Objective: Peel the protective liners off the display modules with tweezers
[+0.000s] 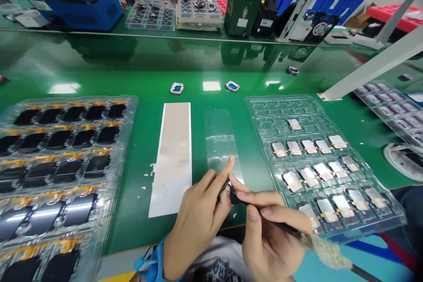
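Note:
My left hand (201, 211), with a blue band at the wrist, is closed around a small dark flat part (222, 191), mostly hidden by the fingers. My right hand (276, 233) grips a black pen-shaped tool (288, 229); its rear is wrapped in pale material and runs into a dark cord. The tool's tip meets the part between both hands. Beneath the fingertips lies a clear plastic strip (220, 134) on the green bench. Just left of it is a beige-and-white strip (175, 145).
A clear tray of black screens (59, 139) with orange flex cables stands left. Another tray (264, 112) holds silver-backed screens (309, 146) on the right. Two small frames (177, 88) sit behind the strips. A white post (363, 64) slants up at right; a shelf with boxes (243, 11) spans the back.

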Demonstrator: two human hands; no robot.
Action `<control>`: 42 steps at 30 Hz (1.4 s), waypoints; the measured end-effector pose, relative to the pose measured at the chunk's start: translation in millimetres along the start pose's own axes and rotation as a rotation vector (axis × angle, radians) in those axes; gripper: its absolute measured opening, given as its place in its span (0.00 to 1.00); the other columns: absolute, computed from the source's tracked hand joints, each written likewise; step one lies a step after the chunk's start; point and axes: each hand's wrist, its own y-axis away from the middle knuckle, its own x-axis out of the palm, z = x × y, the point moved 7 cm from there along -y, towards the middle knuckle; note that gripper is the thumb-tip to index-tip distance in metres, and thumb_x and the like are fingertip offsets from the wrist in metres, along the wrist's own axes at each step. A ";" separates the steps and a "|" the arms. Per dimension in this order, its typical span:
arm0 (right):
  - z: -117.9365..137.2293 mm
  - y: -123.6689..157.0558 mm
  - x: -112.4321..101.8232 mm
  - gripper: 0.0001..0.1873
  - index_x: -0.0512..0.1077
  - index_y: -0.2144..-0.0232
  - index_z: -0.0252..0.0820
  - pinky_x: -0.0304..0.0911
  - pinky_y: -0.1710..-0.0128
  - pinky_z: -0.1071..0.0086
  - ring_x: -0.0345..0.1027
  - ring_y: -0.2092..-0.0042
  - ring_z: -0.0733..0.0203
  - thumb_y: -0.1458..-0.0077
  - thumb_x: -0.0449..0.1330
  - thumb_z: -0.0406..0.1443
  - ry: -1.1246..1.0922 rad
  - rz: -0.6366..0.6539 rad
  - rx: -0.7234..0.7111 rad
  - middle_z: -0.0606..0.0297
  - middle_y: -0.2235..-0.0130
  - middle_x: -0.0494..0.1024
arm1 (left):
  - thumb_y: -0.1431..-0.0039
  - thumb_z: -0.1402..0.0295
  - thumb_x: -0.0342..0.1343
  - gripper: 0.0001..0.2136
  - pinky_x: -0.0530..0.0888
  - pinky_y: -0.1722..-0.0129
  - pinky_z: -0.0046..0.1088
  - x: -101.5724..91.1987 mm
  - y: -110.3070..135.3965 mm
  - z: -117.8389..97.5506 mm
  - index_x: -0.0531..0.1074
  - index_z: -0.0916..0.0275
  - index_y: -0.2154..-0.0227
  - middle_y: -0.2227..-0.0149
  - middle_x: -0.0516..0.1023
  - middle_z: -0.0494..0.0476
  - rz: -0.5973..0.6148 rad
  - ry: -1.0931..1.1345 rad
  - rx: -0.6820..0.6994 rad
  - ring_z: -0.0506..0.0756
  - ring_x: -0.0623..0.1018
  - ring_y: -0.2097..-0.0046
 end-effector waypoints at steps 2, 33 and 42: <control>-0.1 0.7 0.8 0.15 0.63 0.57 0.44 0.82 0.57 0.60 0.80 0.53 0.57 0.37 0.55 0.20 -0.001 -0.004 0.000 0.62 0.60 0.79 | 0.27 0.70 0.40 0.27 0.72 0.70 0.28 0.4 0.0 1.5 0.47 0.50 0.29 0.64 0.70 0.53 0.001 -0.001 -0.007 0.54 0.73 0.67; -167.8 -156.9 -102.7 0.15 0.74 0.72 0.36 0.65 0.71 0.69 0.71 0.70 0.60 0.41 0.64 0.43 1.027 0.628 0.509 0.64 0.70 0.77 | 0.30 0.59 0.44 0.25 0.76 0.60 0.31 -122.3 96.8 12.6 0.55 0.56 0.32 0.54 0.78 0.59 -0.281 -0.299 -0.326 0.56 0.79 0.62; -124.0 -132.6 -91.3 0.17 0.74 0.69 0.51 0.61 0.75 0.64 0.73 0.74 0.53 0.47 0.59 0.55 1.100 0.748 0.190 0.58 0.69 0.80 | 0.35 0.56 0.47 0.15 0.73 0.63 0.35 -202.3 150.5 53.3 0.74 0.60 0.60 0.63 0.82 0.59 -0.086 -0.657 -0.631 0.61 0.80 0.63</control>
